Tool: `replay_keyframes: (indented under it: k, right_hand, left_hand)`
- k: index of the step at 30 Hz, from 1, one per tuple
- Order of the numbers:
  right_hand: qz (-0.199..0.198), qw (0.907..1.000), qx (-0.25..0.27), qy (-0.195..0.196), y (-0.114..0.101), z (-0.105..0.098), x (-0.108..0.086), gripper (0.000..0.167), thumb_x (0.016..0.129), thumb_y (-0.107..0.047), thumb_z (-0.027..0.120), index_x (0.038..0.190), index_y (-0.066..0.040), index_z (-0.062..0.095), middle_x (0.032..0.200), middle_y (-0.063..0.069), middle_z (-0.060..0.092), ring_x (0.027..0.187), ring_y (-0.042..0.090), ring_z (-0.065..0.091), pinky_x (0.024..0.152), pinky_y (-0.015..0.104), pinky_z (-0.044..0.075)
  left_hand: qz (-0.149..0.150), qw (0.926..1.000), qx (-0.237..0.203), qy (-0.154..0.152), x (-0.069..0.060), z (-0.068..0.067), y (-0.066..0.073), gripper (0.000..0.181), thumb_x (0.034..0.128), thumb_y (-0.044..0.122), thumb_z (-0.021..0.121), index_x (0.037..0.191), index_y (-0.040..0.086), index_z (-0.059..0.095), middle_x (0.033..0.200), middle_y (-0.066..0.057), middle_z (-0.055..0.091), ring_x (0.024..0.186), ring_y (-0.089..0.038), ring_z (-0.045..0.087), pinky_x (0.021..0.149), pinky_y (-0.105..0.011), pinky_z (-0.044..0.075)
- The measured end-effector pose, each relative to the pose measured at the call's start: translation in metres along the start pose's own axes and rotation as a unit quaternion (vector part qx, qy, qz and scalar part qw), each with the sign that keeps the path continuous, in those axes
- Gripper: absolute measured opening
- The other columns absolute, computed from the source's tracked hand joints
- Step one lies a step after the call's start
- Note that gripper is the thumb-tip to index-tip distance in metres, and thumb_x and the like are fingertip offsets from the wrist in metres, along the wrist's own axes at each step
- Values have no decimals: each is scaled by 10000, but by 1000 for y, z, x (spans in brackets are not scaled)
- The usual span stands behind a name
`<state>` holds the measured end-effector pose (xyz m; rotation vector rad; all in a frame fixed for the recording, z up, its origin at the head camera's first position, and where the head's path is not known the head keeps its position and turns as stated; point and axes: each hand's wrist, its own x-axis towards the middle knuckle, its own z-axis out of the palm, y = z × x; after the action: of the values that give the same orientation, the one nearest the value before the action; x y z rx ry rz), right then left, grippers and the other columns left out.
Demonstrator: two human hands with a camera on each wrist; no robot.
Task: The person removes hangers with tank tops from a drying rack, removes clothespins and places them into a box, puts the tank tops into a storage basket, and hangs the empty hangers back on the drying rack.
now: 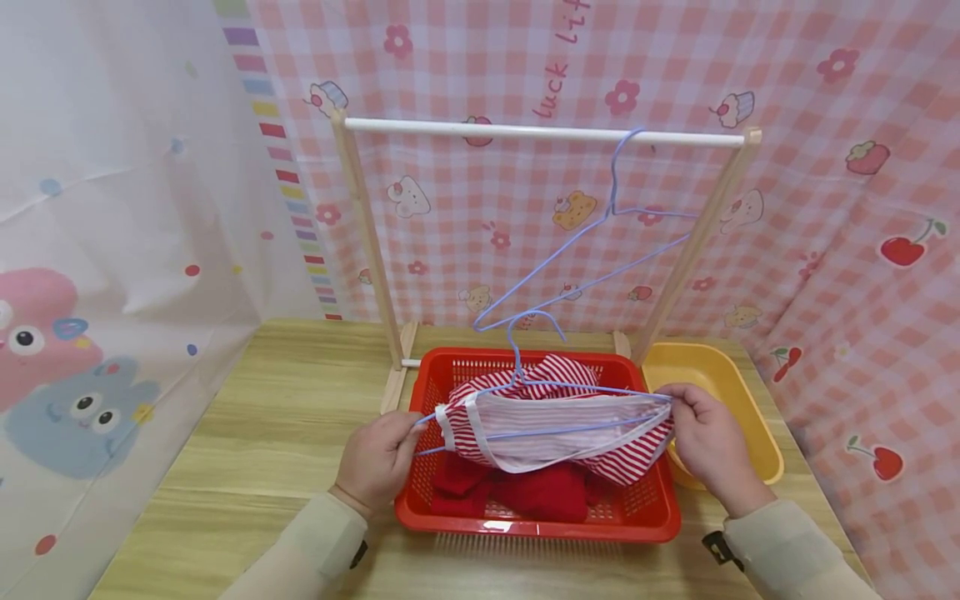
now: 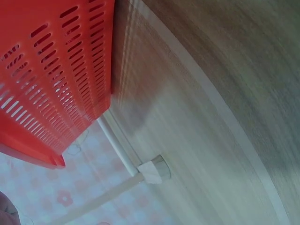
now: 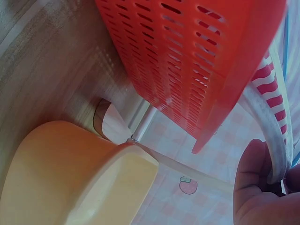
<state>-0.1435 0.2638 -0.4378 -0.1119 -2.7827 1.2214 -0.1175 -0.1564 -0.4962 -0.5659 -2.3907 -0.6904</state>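
My left hand [image 1: 378, 458] grips the left end of a blue wire hanger [image 1: 514, 346], its hook pointing up. Across the hanger hangs a red-and-white striped garment [image 1: 630, 460] with white trim, its neck opening stretched wide and the hanger's lower wire showing inside. At the other side my right hand [image 1: 708, 437] pinches the garment's trimmed edge by the hanger's right end. The right wrist view shows the white trim [image 3: 269, 117] between those fingers. Both hands are above the red basket [image 1: 540, 528], where red cloth [image 1: 547, 493] lies underneath. Only a sliver of hand [image 2: 7, 211] shows in the left wrist view.
Behind the basket stands a wooden rack with a white rod [image 1: 487, 129]. A second blue hanger [image 1: 543, 265] hangs from it, bare. To the right, a yellow basin [image 1: 765, 417] sits beside the basket on the wooden table [image 1: 262, 417]. Patterned cloth covers the walls.
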Motion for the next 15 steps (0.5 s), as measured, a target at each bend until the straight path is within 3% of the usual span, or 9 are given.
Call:
replay_keyframes:
  k: [8,15]
  right_hand:
    - [-178,9998,-14,87,0,0,-1,330,1108,-140,403,1210,-10,689,1114,198,732,966,290,610,679,225,515]
    - [-293,9995,-52,64,0,0,-1,330,1111,-133,391,1208,-9,681,1105,200,731,971,298,621,685,217,524]
  left_hand:
    - [-41,10000,21,-45,0,-2,0,71,935,96,725,997,83,756,884,-51,750,784,-192,707,707,-376,617]
    - [146,9998,48,96,-1,0,-3,92,912,89,736,1000,86,761,893,-52,757,797,-203,719,707,-379,613]
